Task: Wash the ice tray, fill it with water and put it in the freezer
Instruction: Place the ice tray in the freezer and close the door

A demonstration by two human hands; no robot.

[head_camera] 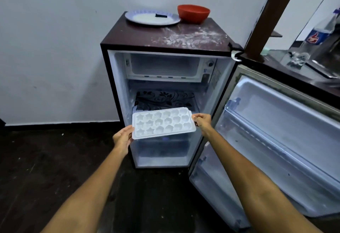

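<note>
Both forearms reach fwd, ice tray held level in front of the open fridge.

Left hand grips the tray's near-left corner, right hand pinches its far-right end w/ fingers curled on the rim; two-sided hold probably keeps water from spilling. Freezer box sits up top, well above the tray; fridge door swung right. Plate & red bowl rest on the fridge top.
</note>
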